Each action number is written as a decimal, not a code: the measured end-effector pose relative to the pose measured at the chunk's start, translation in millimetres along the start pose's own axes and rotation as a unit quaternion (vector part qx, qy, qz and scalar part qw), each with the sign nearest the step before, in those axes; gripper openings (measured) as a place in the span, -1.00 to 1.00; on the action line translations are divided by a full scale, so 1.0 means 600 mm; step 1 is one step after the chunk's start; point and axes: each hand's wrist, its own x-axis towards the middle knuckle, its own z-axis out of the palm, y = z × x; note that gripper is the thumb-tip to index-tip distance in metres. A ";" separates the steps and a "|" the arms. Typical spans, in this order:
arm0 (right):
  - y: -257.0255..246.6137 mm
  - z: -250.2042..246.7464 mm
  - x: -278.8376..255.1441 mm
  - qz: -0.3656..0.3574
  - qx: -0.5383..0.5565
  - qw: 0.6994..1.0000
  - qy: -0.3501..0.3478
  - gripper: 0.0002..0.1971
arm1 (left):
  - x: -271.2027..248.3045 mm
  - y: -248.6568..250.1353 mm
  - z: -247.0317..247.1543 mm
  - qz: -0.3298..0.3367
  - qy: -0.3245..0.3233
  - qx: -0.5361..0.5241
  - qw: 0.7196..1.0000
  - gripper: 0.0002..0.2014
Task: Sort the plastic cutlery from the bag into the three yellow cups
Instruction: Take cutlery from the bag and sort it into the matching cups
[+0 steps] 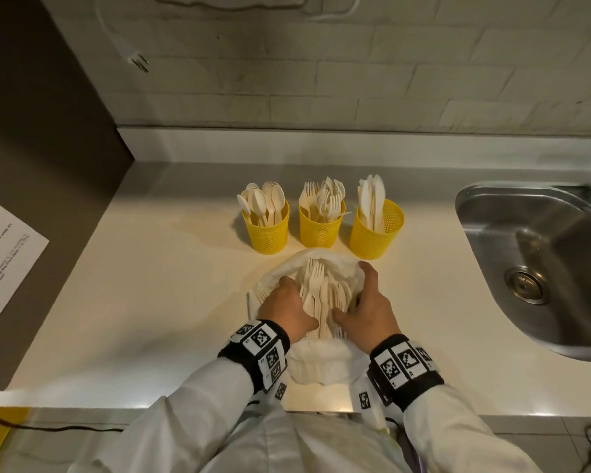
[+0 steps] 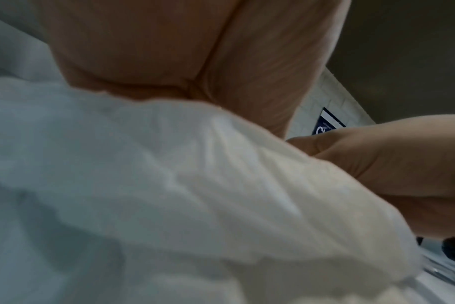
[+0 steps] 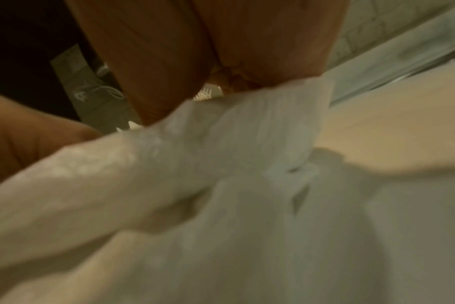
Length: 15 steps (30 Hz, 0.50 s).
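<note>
A stainless steel sink (image 1: 539, 268) with a round drain (image 1: 526, 287) is set into the counter (image 1: 151, 285) at its right edge. A printed paper sheet (image 1: 4, 264) overhangs the left edge; a white tiled wall (image 1: 355, 70) rises behind.

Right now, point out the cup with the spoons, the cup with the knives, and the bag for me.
spoon cup (image 1: 268, 233), head view, on its perforated yellow wall.
knife cup (image 1: 371, 242), head view, on its yellow front wall.
bag (image 1: 321, 365), head view, on the bunched white plastic between the wrists.

both hands (image 1: 287, 307) (image 1: 369, 310) low, fingers spread
</note>
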 end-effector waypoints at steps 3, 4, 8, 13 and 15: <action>0.005 0.005 -0.004 -0.012 0.022 1.000 0.005 -0.02 | 0.008 -0.005 0.005 -0.012 0.002 -0.034 0.999 -0.23; 0.007 0.009 -0.004 -0.012 0.019 1.000 0.001 -0.02 | 0.009 -0.005 0.006 -0.014 0.005 -0.040 0.999 -0.22; 0.003 0.012 0.002 -0.017 -0.017 0.999 -0.026 0.04 | 0.013 -0.002 0.004 -0.016 0.004 -0.041 0.999 -0.12; 0.012 0.006 0.004 -0.016 0.038 0.999 -0.010 -0.07 | 0.018 -0.003 0.003 -0.038 -0.013 -0.031 0.999 -0.22; 0.015 0.006 0.001 -0.028 0.071 0.997 0.008 -0.14 | 0.018 -0.003 0.002 -0.027 -0.027 -0.031 0.999 -0.44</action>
